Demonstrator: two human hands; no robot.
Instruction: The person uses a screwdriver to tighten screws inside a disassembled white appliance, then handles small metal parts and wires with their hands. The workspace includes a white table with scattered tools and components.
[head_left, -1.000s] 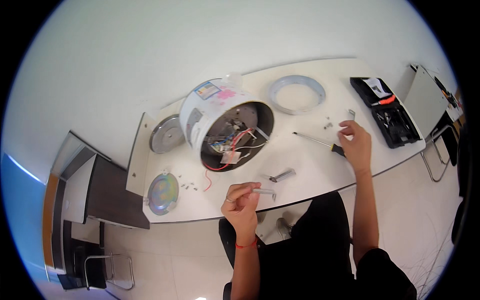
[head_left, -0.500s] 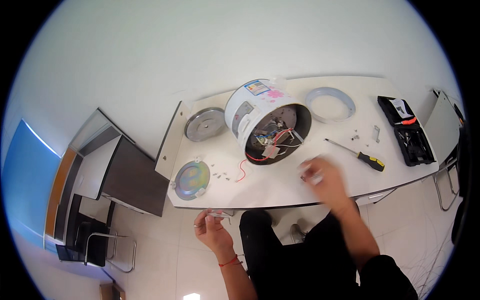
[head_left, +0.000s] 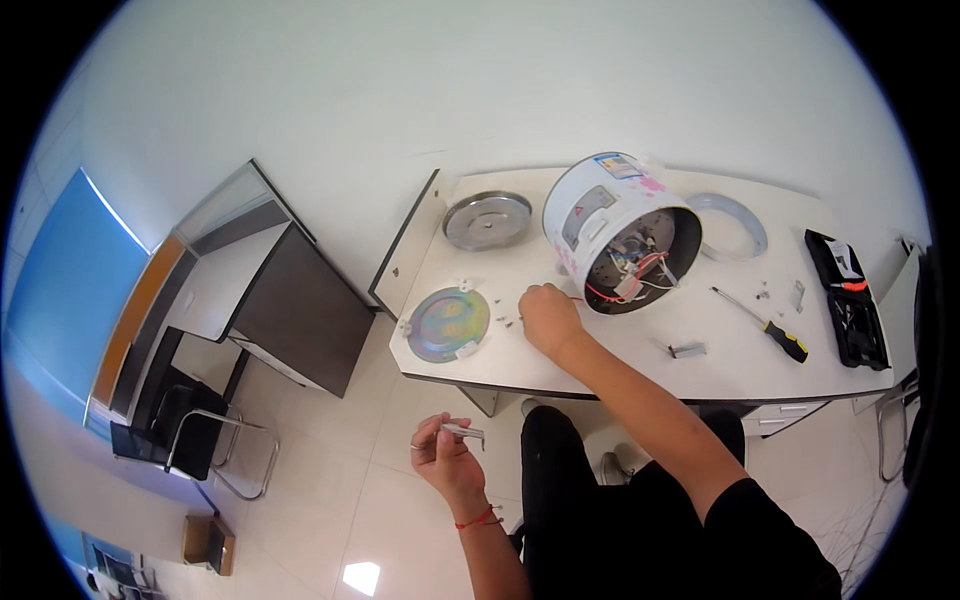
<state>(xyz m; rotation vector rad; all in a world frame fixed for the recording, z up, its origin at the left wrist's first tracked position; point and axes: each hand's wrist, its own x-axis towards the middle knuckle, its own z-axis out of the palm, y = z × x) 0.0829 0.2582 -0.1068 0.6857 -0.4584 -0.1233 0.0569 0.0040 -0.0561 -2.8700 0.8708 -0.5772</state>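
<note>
In front of the table edge, my left hand [head_left: 440, 452] pinches a small metal bracket [head_left: 462, 431] with a bent end. My right hand [head_left: 549, 318] rests at the tabletop with curled fingers, among several small screws [head_left: 502, 310]; its fingertips are hidden, so what they hold does not show. Beside it lies a round iridescent metal plate [head_left: 447, 325] with white clips on its rim. A white rice cooker body [head_left: 610, 215] lies on its side, its open base showing wires and a red lead. Another small metal piece [head_left: 687, 350] sits near the front edge.
A silver lid-like disc [head_left: 487, 220] lies at the back left, a pale ring [head_left: 733, 228] behind the cooker. To the right are a yellow-black screwdriver [head_left: 770, 328], a thin bracket [head_left: 798, 295], loose screws [head_left: 763, 290] and an open black tool case [head_left: 858, 325].
My right hand has moved left to the screws near the plate. A small metal piece now lies where that hand was. My view has turned left; my left hand still holds its bracket.
</note>
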